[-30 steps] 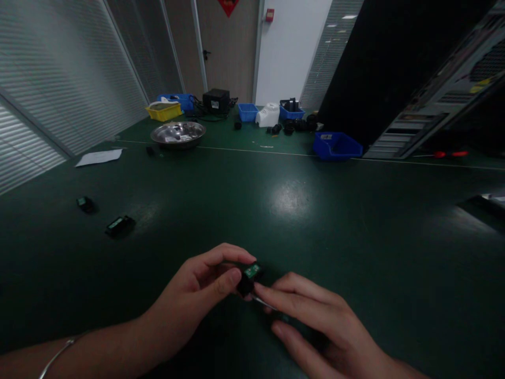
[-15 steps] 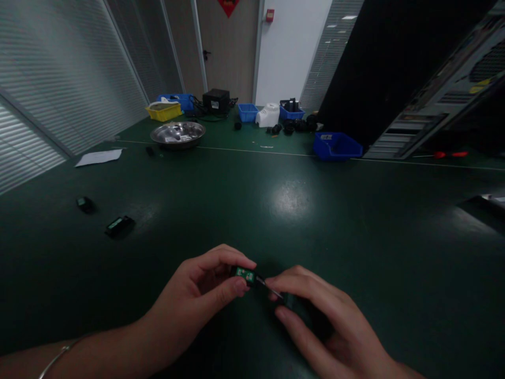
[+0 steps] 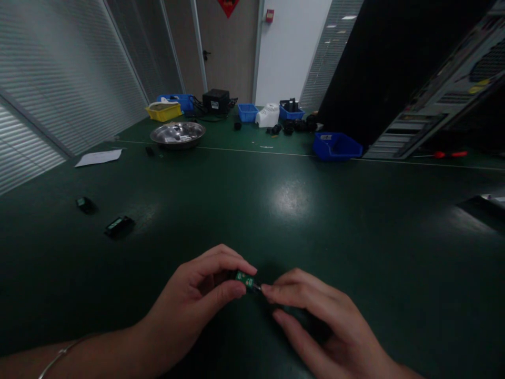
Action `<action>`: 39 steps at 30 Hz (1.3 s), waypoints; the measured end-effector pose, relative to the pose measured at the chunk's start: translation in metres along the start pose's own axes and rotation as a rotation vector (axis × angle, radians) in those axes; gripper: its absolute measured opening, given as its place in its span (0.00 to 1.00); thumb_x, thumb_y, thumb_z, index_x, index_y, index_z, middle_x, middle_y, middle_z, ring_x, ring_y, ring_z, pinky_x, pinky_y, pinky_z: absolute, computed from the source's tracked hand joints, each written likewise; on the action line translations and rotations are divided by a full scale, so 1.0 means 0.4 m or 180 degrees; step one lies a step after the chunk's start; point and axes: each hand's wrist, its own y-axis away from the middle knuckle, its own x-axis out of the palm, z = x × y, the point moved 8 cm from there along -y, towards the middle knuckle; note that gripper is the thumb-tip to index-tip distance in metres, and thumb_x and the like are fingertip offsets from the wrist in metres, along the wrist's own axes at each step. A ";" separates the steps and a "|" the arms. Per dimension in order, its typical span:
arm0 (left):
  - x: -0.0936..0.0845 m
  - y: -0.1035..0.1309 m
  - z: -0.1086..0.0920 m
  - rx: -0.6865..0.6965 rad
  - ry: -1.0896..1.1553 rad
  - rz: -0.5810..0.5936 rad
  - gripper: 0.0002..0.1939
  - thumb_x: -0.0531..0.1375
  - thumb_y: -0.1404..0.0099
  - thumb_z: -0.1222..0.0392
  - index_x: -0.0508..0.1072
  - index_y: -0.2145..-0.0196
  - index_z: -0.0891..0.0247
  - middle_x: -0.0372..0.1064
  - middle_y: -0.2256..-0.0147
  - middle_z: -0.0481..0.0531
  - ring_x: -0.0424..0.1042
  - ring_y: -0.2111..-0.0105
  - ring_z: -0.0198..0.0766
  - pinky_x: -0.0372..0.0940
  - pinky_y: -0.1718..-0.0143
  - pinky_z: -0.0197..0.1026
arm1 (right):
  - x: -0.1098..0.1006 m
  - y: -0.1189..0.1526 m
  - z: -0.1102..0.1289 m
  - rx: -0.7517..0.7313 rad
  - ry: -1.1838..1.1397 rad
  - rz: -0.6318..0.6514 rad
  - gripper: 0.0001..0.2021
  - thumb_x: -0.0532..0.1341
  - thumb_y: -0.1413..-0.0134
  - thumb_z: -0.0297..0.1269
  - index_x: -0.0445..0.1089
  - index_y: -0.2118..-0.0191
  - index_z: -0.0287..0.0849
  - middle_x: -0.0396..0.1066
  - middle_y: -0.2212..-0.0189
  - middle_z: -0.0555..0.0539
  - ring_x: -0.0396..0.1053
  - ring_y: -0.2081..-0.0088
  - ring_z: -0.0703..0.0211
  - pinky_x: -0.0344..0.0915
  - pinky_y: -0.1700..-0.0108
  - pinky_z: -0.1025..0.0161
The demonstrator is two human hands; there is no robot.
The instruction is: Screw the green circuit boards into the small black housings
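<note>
Near the front middle of the green table, my left hand pinches a small black part with a green circuit board between thumb and fingers. My right hand is just to its right, fingers bent around a thin dark tool whose metal tip meets the right end of the board. Most of the tool is hidden by the fingers. Two similar black parts with green faces, one nearer and one farther left, lie on the table.
A metal bowl and a paper sheet are at the back left. Along the back stand a yellow bin, a white housing and a blue bin. A dark object lies at the right edge.
My right fingertips have moved slightly left, closer to the board, and less of the tool shows. The board has tilted a little in my left hand.
</note>
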 end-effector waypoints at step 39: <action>0.013 -0.001 0.047 -0.0344 0.0958 0.0062 0.05 0.65 0.39 0.61 0.82 0.65 0.57 0.70 0.66 0.48 0.69 0.71 0.30 0.65 0.68 0.31 | 0.015 0.004 -0.005 -0.0014 0.0033 0.0181 0.21 0.57 0.42 0.19 0.68 0.47 0.50 0.71 0.61 0.44 0.72 0.65 0.58 0.71 0.66 0.62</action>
